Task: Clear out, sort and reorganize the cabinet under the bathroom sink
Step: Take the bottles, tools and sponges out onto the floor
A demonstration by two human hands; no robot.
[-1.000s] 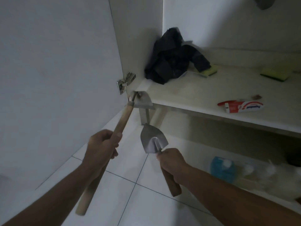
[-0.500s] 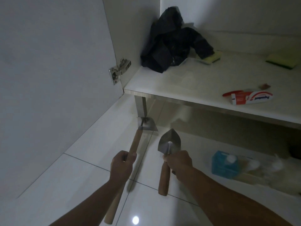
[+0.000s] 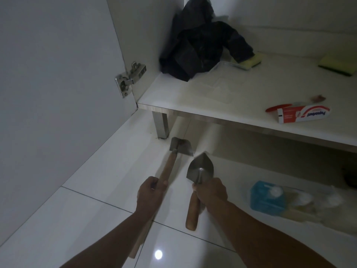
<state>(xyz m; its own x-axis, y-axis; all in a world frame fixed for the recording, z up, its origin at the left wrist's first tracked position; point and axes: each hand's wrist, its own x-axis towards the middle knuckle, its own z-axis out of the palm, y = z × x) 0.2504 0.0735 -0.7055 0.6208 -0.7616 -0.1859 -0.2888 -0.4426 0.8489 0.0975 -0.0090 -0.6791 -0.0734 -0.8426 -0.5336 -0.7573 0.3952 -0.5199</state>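
Left hand (image 3: 151, 192) wrapped around the hoe (image 3: 180, 147), right hand (image 3: 210, 192) gripping the trowel (image 3: 201, 168), we should lay both gently on the floor (image 3: 92, 219), blades clear of the tile.

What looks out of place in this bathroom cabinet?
Garden tools: the left hand holds a small hoe, the right hand a trowel. A dark crumpled bag slumps in the shelf corner.

On the cabinet shelf (image 3: 193, 101), a bag (image 3: 199, 49) lies back-left, a toothpaste box (image 3: 303, 116) front-right.
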